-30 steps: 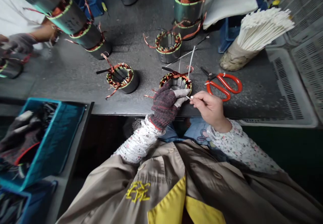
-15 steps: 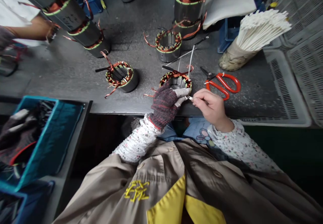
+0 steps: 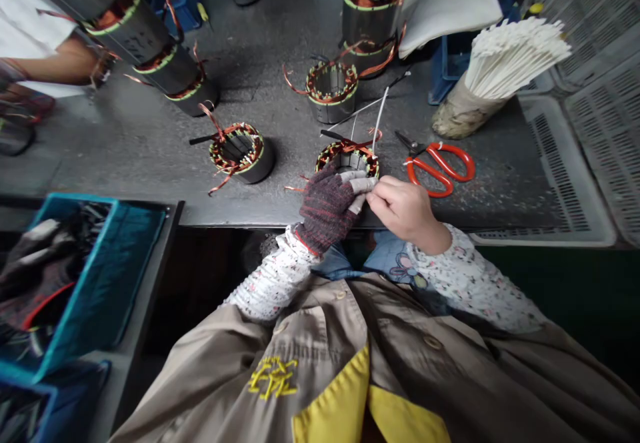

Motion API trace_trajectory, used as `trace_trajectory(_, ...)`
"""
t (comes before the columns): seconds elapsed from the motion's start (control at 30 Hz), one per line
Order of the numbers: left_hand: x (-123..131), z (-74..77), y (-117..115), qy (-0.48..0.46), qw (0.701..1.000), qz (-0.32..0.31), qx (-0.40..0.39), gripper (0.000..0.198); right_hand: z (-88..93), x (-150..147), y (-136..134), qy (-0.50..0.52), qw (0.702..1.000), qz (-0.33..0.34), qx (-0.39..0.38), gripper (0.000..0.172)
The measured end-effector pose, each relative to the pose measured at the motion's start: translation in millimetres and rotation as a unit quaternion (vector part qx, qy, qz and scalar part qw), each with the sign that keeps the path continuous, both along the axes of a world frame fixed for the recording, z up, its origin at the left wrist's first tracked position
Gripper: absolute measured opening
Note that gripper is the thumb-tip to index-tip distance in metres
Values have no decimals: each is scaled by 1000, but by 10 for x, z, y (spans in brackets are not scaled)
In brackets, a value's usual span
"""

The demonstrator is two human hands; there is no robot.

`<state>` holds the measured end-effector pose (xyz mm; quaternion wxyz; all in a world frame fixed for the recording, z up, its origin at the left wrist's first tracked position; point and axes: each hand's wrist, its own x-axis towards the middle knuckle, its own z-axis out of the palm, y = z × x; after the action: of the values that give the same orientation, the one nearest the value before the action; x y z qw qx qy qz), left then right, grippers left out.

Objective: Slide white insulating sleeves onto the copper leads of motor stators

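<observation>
A ring-shaped metal core with copper windings [image 3: 349,156] stands near the table's front edge. My left hand [image 3: 333,204], in a dark knitted glove with pale fingertips, is wrapped round its near side. Against those fingertips, my bare right hand [image 3: 403,208] is pinched; whatever lies between its fingers is too small to make out. A white tie [image 3: 381,120] sticks up from the core's right rim, and a black sleeve lies at its back. Red-handled scissors [image 3: 440,168] rest to the right. Two similar cores stand nearby, one to the left [image 3: 243,152] and one behind [image 3: 332,91].
Stacked cores rise at the back left [image 3: 165,63] and back centre [image 3: 371,20]. A holder of white ties [image 3: 470,106] leans at the right, beside grey crates [image 3: 575,176]. Teal bins [image 3: 113,283] sit lower left. Another person's arm [image 3: 60,63] reaches in at far left.
My right hand has moved left, up against the left fingertips, and the small white end seen between the hands is now hidden. The left hand has barely moved.
</observation>
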<state>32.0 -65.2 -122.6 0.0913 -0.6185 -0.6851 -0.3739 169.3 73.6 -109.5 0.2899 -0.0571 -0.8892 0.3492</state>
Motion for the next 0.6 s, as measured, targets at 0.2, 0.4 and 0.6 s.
trace_trajectory(0.2,28,13,7,1,999,31,18,22,232,152,55,50,974,117,-188,35)
trace_trajectory(0.4,-23,-34,-29,46,999,22,-16,15,152,262,51,24,893,165,-418,43)
trace_trajectory(0.6,81,-104,57,101,994,-2,46,9,249,-214,104,69,913,77,-396,44)
